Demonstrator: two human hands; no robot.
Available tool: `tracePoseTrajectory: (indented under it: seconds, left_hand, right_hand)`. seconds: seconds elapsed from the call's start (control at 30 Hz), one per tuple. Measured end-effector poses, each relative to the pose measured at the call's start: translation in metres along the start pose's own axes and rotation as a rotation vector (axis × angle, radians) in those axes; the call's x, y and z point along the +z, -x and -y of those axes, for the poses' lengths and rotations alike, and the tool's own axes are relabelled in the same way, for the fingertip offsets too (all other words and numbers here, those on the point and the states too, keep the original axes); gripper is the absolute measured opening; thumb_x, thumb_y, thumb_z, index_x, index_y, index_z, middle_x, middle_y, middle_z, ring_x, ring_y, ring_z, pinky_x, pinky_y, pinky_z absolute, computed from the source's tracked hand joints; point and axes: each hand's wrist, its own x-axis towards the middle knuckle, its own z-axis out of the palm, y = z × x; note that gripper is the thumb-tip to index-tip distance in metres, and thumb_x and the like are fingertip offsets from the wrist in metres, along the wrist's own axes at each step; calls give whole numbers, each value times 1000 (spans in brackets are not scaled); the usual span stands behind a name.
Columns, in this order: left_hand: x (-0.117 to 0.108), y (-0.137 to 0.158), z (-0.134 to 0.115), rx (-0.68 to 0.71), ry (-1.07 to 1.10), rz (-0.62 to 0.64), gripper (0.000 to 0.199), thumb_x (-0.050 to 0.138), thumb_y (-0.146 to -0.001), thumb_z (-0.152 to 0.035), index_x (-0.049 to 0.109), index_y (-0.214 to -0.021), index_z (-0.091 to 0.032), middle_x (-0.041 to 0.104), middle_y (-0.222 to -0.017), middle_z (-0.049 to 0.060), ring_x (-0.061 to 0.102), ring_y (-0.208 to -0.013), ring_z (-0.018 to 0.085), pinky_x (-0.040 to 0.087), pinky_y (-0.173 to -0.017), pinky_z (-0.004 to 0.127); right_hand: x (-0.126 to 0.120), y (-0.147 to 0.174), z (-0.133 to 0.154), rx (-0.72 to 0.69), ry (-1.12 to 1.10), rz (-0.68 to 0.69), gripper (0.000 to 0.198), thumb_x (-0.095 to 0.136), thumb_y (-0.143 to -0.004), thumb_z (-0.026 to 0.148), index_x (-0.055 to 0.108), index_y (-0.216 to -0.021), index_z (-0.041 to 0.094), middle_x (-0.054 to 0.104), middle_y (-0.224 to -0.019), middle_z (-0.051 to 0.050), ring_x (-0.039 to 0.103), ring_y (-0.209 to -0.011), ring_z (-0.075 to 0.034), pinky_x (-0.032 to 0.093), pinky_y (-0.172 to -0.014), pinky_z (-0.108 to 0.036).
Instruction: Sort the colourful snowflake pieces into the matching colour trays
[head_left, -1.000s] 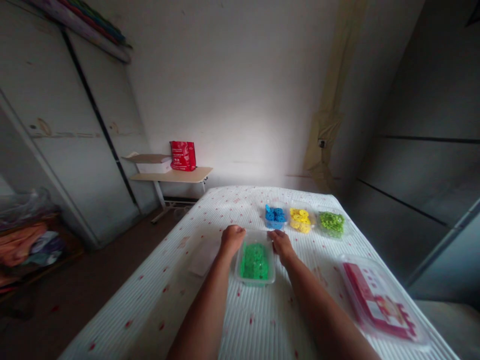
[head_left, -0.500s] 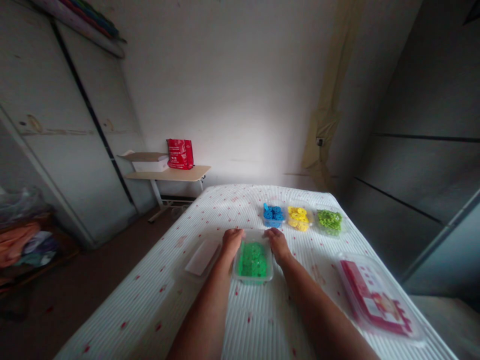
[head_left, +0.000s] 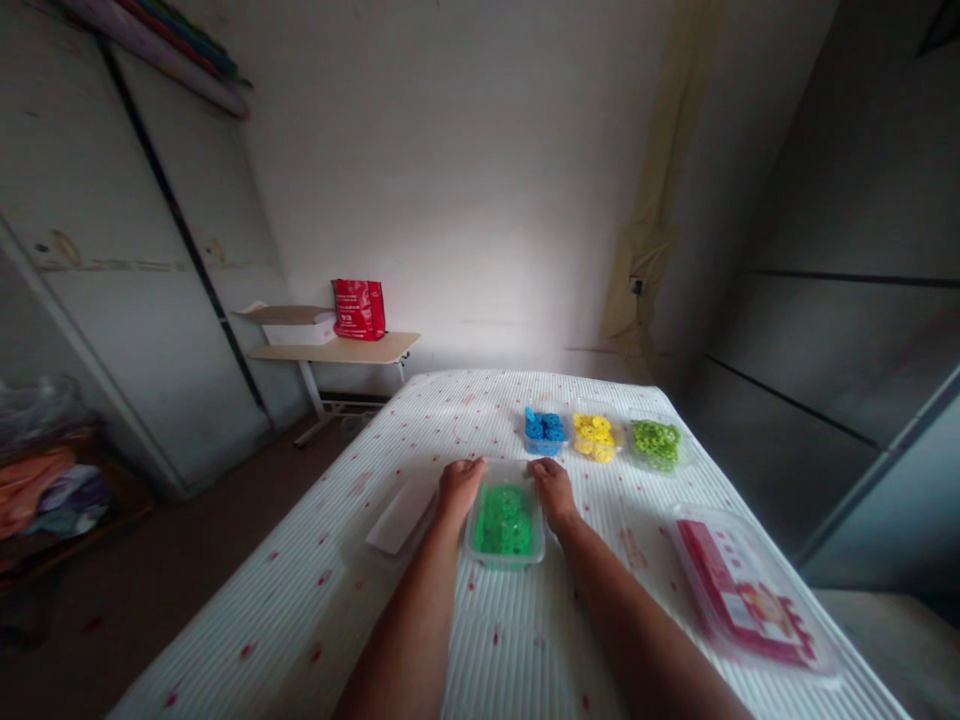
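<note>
A clear plastic container [head_left: 505, 560] of green pieces [head_left: 504, 520] rests on the white bedspread, in the middle of the view. My left hand [head_left: 459, 487] grips its far left corner, fingers bent over the rim. At the far right corner, my right hand [head_left: 553, 487] holds the same container. Some fingertips are hidden behind the rim. Left of my left forearm lies a clear lid with a pale label [head_left: 400, 520]. Beyond my hands stand clear containers with blue pieces [head_left: 545, 428], yellow pieces [head_left: 596, 436] and light green pieces [head_left: 655, 441].
At the right lies a large clear lid with a red and white label [head_left: 750, 590]. The striped bedspread [head_left: 300, 590] has small red marks. By the far wall, a small table [head_left: 382, 348] carries a red bag [head_left: 358, 309] and a white box [head_left: 300, 330].
Both hands keep their hold on the container of green pieces, with hardly any movement. The whole view has shifted very slightly.
</note>
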Motion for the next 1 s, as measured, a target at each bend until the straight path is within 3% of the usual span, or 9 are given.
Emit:
tracePoseTrajectory:
  seconds: [0.17,0.3,0.47,0.7,0.87,1.0]
  left_hand:
    - [-11,12,-2,14,-5,61,36,56,-75,-29,61,-107,-13,70,-89,7,64,-83,18,45,-70,23]
    - [-19,31,2,5,-42,122,49,57,-74,-21,53,-122,-10,69,-100,12,64,-91,20,46,-78,26]
    - [-21,47,0,-14,-62,141,50,53,-78,-21,50,-125,-8,64,-114,14,58,-107,21,43,-89,28]
    - [-19,49,-5,-10,-95,149,51,52,-78,-19,48,-126,-5,62,-116,16,58,-106,21,42,-90,28]
    - [-18,48,2,-11,-46,137,46,51,-76,-22,52,-121,-9,69,-97,11,64,-92,19,46,-79,25]
    - [-18,48,7,29,-5,173,30,48,-76,-27,60,-101,-14,68,-78,4,64,-76,17,45,-69,23]
  right_hand:
    - [-2,3,3,6,0,20,26,48,-66,40,59,-61,17,62,-65,-3,52,-66,-16,38,-60,-25]
    - [-3,4,5,60,-12,48,28,51,-67,43,60,-66,16,61,-64,-2,52,-64,-15,39,-59,-25]
    - [-4,7,4,139,-43,116,22,60,-58,35,60,-70,17,58,-58,2,50,-55,-13,36,-50,-24]
    - [-5,9,0,95,-94,134,22,62,-54,33,57,-67,17,55,-60,3,47,-58,-12,37,-54,-24]
    - [-5,12,1,81,-92,142,24,63,-55,37,58,-67,16,56,-61,2,48,-58,-12,37,-55,-25]
    - [-6,14,1,93,-67,156,30,63,-58,43,59,-69,16,57,-62,1,50,-60,-13,38,-55,-25]
